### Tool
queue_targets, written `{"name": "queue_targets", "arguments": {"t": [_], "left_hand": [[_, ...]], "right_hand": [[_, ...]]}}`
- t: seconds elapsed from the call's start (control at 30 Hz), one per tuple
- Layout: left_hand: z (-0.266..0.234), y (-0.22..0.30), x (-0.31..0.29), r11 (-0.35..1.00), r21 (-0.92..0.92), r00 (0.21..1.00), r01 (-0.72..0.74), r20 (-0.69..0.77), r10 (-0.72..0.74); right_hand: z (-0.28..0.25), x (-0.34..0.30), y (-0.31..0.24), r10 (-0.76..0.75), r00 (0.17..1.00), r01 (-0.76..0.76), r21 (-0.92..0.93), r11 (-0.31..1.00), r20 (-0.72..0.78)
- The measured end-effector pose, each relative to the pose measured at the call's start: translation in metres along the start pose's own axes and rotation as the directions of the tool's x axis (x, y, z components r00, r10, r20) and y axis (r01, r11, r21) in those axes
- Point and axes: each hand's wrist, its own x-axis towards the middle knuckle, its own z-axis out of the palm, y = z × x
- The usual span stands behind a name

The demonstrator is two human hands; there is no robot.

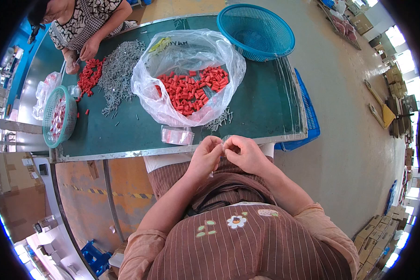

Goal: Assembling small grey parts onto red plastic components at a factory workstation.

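From up here I see one long green table (266,107), its long axis running left to right across my view and tilting slightly up toward the right. On it sits one big clear plastic bag (186,56), mouth open toward me, with a heap of red plastic plugs (191,86) inside, too many to count. Beyond it, at the far right corner, is one round blue basket (256,31). At the left edge one green basket (59,116) stands tipped on its side. A grey pile of screws (119,74) spreads left of the bag, a second red heap (89,77) beside it, where another person's two hands (81,53) work. A smaller scatter of screws (219,120) lies just below the bag. One small clear packet (176,135) lies flat near the front edge, its long axis left to right. Just in front of that edge my left hand (204,156) and right hand (244,154) meet, fingertips pinched together on a tiny clear pouch (225,139) between them; it is too small for me to tell which way it points.
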Motion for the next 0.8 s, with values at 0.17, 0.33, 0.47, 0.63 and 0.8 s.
{"name": "queue_targets", "arguments": {"t": [0.17,0.33,0.47,0.63,0.8], "left_hand": [[-0.005,-0.004,0.0,0.991,0.002,0.991,0.131,-0.02,-0.131],[-0.013,-0.012,0.004,0.88,0.455,0.966,-0.138,-0.133,0.22],[-0.012,-0.009,0.0,0.853,0.494,0.939,-0.167,-0.184,0.29],[-0.015,-0.006,-0.003,0.819,0.553,0.93,-0.149,-0.203,0.306],[-0.021,-0.01,-0.002,0.822,0.555,0.935,-0.128,-0.209,0.287]], "right_hand": [[0.002,0.006,0.008,0.014,1.0,-0.014,0.007,1.0,0.006],[-0.016,0.043,0.027,0.034,0.947,-0.176,-0.43,0.886,-0.319],[-0.009,0.068,0.036,-0.013,0.94,-0.208,-0.603,0.77,-0.341],[-0.014,0.082,0.048,-0.095,0.961,-0.138,-0.744,0.654,-0.261],[-0.021,0.082,0.045,-0.128,0.976,-0.079,-0.832,0.549,-0.177]]}}
